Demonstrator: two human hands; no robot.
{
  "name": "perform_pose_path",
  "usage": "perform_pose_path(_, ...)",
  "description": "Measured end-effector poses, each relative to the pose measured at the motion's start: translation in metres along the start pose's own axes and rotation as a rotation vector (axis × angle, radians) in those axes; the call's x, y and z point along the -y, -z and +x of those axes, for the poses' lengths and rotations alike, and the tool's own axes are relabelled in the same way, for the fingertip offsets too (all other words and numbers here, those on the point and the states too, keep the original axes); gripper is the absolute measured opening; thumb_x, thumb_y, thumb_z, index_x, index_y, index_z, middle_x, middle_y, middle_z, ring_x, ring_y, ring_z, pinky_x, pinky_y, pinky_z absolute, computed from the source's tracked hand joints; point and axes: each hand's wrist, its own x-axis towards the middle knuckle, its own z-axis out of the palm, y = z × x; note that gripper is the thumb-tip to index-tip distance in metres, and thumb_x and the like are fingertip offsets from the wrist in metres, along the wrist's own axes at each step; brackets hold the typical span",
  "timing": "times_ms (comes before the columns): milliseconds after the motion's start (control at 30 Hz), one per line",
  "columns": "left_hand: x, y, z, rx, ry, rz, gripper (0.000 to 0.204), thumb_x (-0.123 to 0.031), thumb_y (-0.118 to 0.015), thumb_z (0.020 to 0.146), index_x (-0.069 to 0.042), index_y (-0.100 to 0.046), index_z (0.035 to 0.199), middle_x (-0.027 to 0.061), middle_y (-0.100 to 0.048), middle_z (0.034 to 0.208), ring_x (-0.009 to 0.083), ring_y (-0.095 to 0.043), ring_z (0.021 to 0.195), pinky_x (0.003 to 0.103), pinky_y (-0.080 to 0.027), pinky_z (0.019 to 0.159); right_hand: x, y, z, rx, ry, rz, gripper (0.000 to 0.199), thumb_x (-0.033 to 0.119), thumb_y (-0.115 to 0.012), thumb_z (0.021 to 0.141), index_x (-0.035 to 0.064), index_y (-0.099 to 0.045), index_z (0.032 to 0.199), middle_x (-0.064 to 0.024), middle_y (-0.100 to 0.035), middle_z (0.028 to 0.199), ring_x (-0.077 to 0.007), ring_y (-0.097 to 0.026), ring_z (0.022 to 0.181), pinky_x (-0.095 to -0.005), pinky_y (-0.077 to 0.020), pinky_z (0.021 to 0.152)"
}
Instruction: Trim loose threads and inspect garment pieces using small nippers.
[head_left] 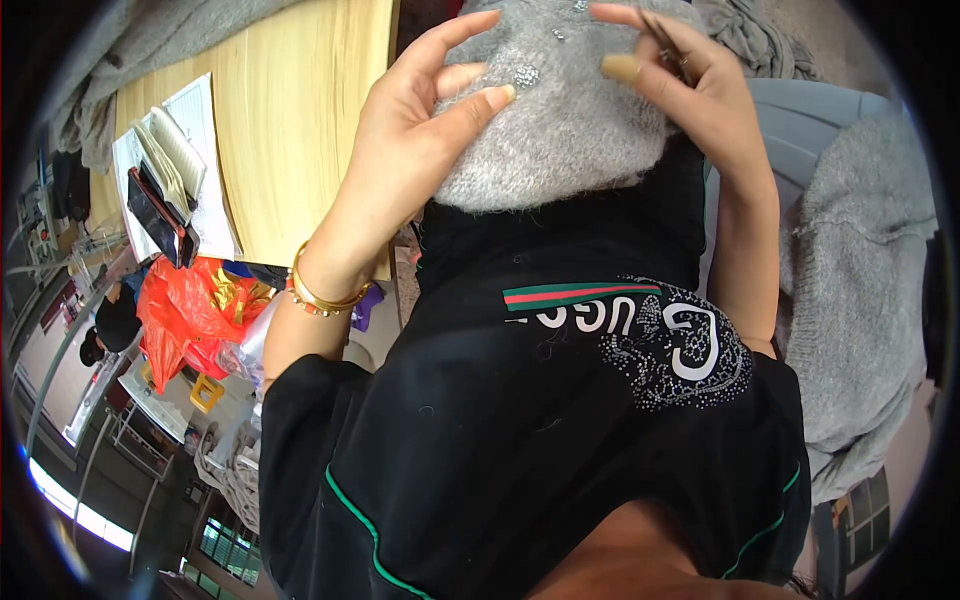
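A fuzzy grey knit garment (560,140) lies across my lap, with a sparkly silver button (527,76) and more shiny pieces farther up it. My left hand (420,115) rests on the garment's left side. Its thumb tip touches the knit just beside the button, and its fingers are spread apart. Over the garment's right side is my right hand (700,95), slightly blurred. Tucked within its curled fingers are small dark metal scissors (672,48), partly hidden by the hand. The thumb and index finger of that hand stand apart above the knit.
On the left stands a wooden table (280,110) bearing paper sheets (205,110), an open notebook (172,160) and a black wallet-like case (155,220). Below it hangs a red plastic bag (185,310). More grey knitwear (865,280) drapes at my right. A person (120,325) is farther off left.
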Motion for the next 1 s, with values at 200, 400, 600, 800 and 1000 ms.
perform_pose_path(200, -0.019, -0.035, 0.03, -0.669, 0.766, 0.12, 0.057, 0.006, -0.055, 0.095, 0.001, -0.035, 0.148, 0.0092, -0.068, 0.115, 0.0117, -0.063, 0.103, 0.024, -0.049, 0.09, -0.002, -0.001, -0.009, 0.219, 0.041, 0.205, 0.054, 0.002, -0.072, 0.086, 0.0016, -0.056, 0.137, 0.008, -0.047, 0.074, -0.0005, -0.041, 0.065, -0.0181, -0.0325, 0.056)
perform_pose_path(400, -0.04, -0.044, 0.029, -0.527, 0.682, 0.305, 0.035, 0.003, -0.053, 0.094, 0.002, -0.056, 0.129, 0.0029, -0.067, 0.113, 0.0034, -0.057, 0.092, 0.018, -0.045, 0.082, -0.054, -0.004, 0.046, 0.419, 1.084, 0.651, 0.051, 0.001, -0.072, 0.087, 0.0003, -0.057, 0.135, 0.0086, -0.048, 0.075, 0.0002, -0.043, 0.065, -0.0162, -0.0372, 0.059)
perform_pose_path(600, -0.053, -0.037, 0.007, -0.432, 0.791, 0.366, 0.055, 0.017, -0.042, 0.08, 0.007, -0.053, 0.133, 0.0077, -0.058, 0.136, 0.0034, -0.056, 0.094, 0.017, -0.045, 0.082, -0.08, 0.068, 0.026, -0.333, 0.261, 0.032, 0.04, 0.01, -0.068, 0.092, -0.0006, -0.06, 0.129, 0.0043, -0.061, 0.082, -0.0032, -0.049, 0.063, -0.0213, -0.0408, 0.055)
perform_pose_path(800, -0.052, -0.045, -0.005, -0.421, 0.86, 0.509, 0.053, 0.014, -0.039, 0.083, -0.001, -0.059, 0.129, -0.001, -0.059, 0.11, -0.0008, -0.048, 0.078, 0.015, -0.038, 0.064, -0.085, 0.087, 0.021, -0.238, -0.166, -0.281, 0.051, 0.029, -0.069, 0.093, 0.0017, -0.057, 0.134, 0.0011, -0.06, 0.075, -0.0055, -0.049, 0.06, -0.0234, -0.0392, 0.052)
perform_pose_path(1000, -0.052, -0.049, -0.01, -0.294, 0.95, 0.617, 0.05, 0.012, -0.041, 0.083, -0.007, -0.064, 0.123, -0.0024, -0.053, 0.096, 0.0007, -0.043, 0.069, 0.017, -0.036, 0.058, -0.074, 0.074, 0.039, -0.24, -0.171, -0.132, 0.052, 0.029, -0.068, 0.094, 0.0034, -0.055, 0.137, 0.0022, -0.058, 0.072, -0.0065, -0.05, 0.06, -0.0227, -0.0397, 0.053)
